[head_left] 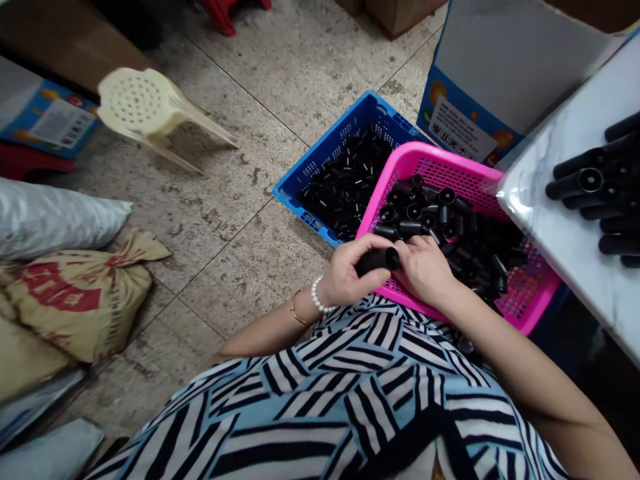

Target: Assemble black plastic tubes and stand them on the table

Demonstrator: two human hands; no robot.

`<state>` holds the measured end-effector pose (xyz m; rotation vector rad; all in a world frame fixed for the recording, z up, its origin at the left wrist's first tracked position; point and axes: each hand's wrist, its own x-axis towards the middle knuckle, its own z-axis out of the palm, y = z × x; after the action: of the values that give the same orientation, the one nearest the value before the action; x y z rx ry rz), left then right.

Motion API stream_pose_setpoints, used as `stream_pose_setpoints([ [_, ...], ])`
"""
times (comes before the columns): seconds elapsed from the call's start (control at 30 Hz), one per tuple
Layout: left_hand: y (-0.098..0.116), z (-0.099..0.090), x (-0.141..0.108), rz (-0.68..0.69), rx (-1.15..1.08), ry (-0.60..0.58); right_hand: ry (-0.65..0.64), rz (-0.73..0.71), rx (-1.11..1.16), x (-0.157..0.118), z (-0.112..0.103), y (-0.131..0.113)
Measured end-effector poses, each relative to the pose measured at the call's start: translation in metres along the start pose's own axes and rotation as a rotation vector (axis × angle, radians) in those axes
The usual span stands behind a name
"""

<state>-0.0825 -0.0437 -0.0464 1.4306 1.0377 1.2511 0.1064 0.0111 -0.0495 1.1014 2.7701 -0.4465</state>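
Note:
My left hand (347,270) is wrapped around a black plastic tube (373,261), its open end turned to the right. Close against that end, my right hand (425,267) has its fingers drawn together; whatever is in them is hidden. Both hands are over the near left rim of a pink basket (543,303), which holds many short black cylindrical pieces (453,220). Behind and to the left of it stands a blue crate (300,207) with small black parts (345,177) inside.
At the right, a white marbled table (560,227) carries a stack of black tubes (600,177). An open carton (480,87) stands behind the baskets. A cream plastic stool (135,100) is on the floor at upper left. Tied sacks (85,293) lie at left.

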Motion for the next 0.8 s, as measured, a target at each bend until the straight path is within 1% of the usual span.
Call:
stream_pose_setpoints([
  [0.07,0.003,0.000,-0.004,0.078,0.173,-0.073,0.031,-0.013,0.063,-0.014,0.001,0.007],
  [0.17,0.007,0.001,-0.008,0.159,0.234,-0.185,0.062,-0.081,0.129,-0.030,0.004,0.014],
  [0.23,0.009,0.002,-0.009,0.165,0.249,-0.224,0.068,-0.122,0.155,-0.038,0.004,0.019],
  [0.3,0.011,0.001,-0.008,0.127,0.283,-0.240,0.113,-0.115,0.190,-0.045,0.002,0.024],
  [0.33,0.012,0.001,-0.008,0.100,0.304,-0.240,0.169,-0.089,0.212,-0.050,0.000,0.025],
  [0.4,0.013,0.000,-0.007,0.051,0.333,-0.229,0.344,0.016,0.284,-0.061,-0.007,0.025],
  [0.47,0.013,0.001,-0.006,0.036,0.326,-0.212,0.497,0.160,0.459,-0.072,-0.014,0.019],
  [0.5,0.013,0.002,-0.006,0.039,0.311,-0.206,0.535,0.226,0.595,-0.077,-0.018,0.014],
  [0.57,0.013,0.003,-0.004,0.050,0.274,-0.208,0.529,0.302,0.887,-0.084,-0.024,0.003],
  [0.63,0.014,0.005,-0.003,0.063,0.237,-0.221,0.504,0.312,1.063,-0.085,-0.026,-0.006],
  [0.7,0.015,0.007,-0.001,0.083,0.209,-0.228,0.501,0.307,1.092,-0.084,-0.026,-0.012],
  [0.8,0.015,0.008,-0.001,0.090,0.204,-0.230,0.503,0.318,1.048,-0.083,-0.022,-0.013],
])
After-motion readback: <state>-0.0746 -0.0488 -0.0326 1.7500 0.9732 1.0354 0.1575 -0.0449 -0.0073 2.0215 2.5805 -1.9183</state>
